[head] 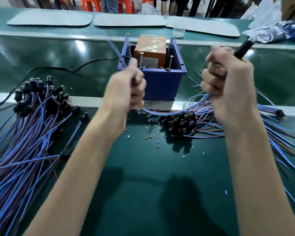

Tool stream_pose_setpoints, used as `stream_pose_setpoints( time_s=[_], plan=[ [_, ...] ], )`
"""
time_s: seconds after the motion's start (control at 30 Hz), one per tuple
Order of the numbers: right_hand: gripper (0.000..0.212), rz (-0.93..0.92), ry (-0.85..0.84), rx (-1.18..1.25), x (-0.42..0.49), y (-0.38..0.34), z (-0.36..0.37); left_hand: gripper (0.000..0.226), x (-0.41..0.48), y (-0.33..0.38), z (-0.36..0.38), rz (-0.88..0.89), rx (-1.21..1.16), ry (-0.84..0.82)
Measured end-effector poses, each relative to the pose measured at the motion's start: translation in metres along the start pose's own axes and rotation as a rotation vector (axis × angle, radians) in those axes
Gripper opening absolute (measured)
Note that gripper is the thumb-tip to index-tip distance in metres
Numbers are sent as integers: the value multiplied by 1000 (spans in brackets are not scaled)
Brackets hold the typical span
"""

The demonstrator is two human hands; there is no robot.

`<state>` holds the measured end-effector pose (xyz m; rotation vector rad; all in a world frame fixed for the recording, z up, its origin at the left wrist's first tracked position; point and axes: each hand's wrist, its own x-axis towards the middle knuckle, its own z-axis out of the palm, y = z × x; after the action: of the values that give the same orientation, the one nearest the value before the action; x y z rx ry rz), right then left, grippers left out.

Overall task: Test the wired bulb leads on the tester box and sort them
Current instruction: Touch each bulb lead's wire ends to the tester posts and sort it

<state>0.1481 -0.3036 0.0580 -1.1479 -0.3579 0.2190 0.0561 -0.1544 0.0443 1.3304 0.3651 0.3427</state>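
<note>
Left hand [126, 87] grips a blue lead [115, 49]; right hand [228, 82] clenches a black bulb socket [242, 48].

Both bare forearms are stretched forward and upward from the lower edge, well apart from each other. The left hand [128, 87] is closed in a fist, its fingers curled round a blue wire [116, 51] that comes out above and below it. The right hand [228, 82] is held slightly higher and is likewise clenched, its fingers wrapped round a black bulb lead [243, 48] that sticks out at the top. Both hands are slightly blurred.
</note>
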Motion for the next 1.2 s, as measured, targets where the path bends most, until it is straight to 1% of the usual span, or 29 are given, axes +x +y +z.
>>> stream_pose_setpoints(
  time_s=[0.07, 0.13, 0.2, 0.3, 0.4, 0.5, 0.7, 0.8, 0.9, 1.03, 1.13, 1.2],
  plan=[
    [22, 17, -52, -157, -1, 2, -2, 45, -1, -8, 10, -29, 253, -93],
    [14, 52, -103, -255, -1, 4, -2, 46, -2, -16, 17, -65, 386, -174],
    [15, 86, -141, -304, -2, 5, -2, 45, -2, -21, 19, -87, 474, -216],
    [14, 105, -150, -317, -3, 7, 0, 47, -1, -26, 18, -98, 570, -219],
    [7, 92, -136, -291, -3, 8, 1, 47, 0, -28, 16, -109, 632, -220],
    [4, 43, -137, -276, -5, 8, 4, 46, 1, -30, 15, -128, 708, -222],
    [5, -78, -144, -309, -7, 13, 12, 44, 1, -32, 16, -134, 881, -205],
    [9, -126, -109, -348, -5, 15, 13, 42, 3, -32, 13, -134, 859, -236],
    [9, -131, -94, -347, -3, 14, 12, 37, 3, -29, 11, -50, 694, -289],
    [10, -120, -119, -348, -4, 12, 9, 32, 1, -23, 15, 149, 412, -225],
    [6, -97, -162, -351, -6, 11, 10, 30, -2, -24, 17, 297, 419, -142],
    [5, -86, -190, -333, -7, 10, 10, 30, -2, -25, 16, 343, 443, -99]
  ],
)
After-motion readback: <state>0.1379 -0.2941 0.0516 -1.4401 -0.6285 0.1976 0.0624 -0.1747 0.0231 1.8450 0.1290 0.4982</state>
